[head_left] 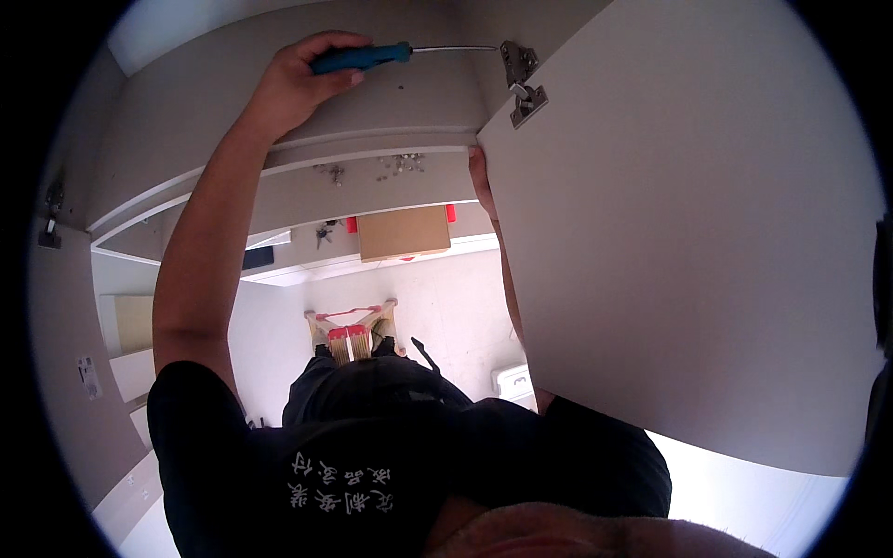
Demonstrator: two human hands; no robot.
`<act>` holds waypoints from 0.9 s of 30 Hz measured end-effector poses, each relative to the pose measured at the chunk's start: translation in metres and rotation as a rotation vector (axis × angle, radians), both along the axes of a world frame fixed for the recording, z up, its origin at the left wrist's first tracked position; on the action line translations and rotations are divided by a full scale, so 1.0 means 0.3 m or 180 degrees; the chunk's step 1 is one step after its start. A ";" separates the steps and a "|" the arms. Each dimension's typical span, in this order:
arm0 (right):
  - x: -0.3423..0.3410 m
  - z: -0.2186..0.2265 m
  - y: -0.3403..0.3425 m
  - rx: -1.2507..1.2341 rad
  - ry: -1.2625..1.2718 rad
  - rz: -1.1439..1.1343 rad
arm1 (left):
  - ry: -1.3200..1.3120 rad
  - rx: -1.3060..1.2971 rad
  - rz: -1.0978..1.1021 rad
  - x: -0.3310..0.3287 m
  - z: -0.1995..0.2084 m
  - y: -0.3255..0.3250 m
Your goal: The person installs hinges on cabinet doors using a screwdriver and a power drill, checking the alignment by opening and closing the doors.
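Screwdriver (372, 58) with teal handle: held in the left hand (296, 82), fingers and thumb closed round the handle, at the far side, left of centre. Shaft points right, away from the hand. Tip lies at a metal hinge (517, 63), which is to the right of the left hand; contact between tip and hinge cannot be told. Hinge sits by the far left corner of a pale door panel (688, 251). Right hand (477, 172): mostly hidden behind the panel, part of it showing at the panel's left edge, nearer than the hinge; its grip cannot be told. Loose metal fittings (402, 166) lie left of the right hand. Cardboard box (405, 232): nearer than the fittings.
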State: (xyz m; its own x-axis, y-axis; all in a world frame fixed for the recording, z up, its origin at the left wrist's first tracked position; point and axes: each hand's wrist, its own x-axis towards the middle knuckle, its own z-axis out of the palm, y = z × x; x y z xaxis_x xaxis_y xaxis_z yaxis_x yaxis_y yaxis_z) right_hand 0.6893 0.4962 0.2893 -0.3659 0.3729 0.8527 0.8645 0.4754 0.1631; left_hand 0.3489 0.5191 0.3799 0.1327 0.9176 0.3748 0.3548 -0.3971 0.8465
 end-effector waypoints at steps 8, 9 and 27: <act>0.011 -0.011 -0.004 -0.0259 0.0505 0.0116 | 0.0138 0.0047 0.0082 0.008 0.012 0.013; 0.011 -0.012 -0.004 -0.0302 0.0506 0.0115 | 0.0115 0.0016 0.0068 0.007 0.013 0.018; 0.004 -0.039 0.024 -0.0231 0.0769 0.0160 | -0.0022 0.0122 -0.0001 0.011 0.007 0.031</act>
State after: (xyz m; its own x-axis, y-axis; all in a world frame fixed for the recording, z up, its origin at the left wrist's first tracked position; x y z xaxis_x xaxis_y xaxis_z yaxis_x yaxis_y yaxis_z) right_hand 0.6904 0.5034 0.2776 -0.1744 0.4228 0.8893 0.8493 0.5216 -0.0815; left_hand 0.3521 0.5284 0.3819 0.1303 0.9024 0.4107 0.3487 -0.4295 0.8330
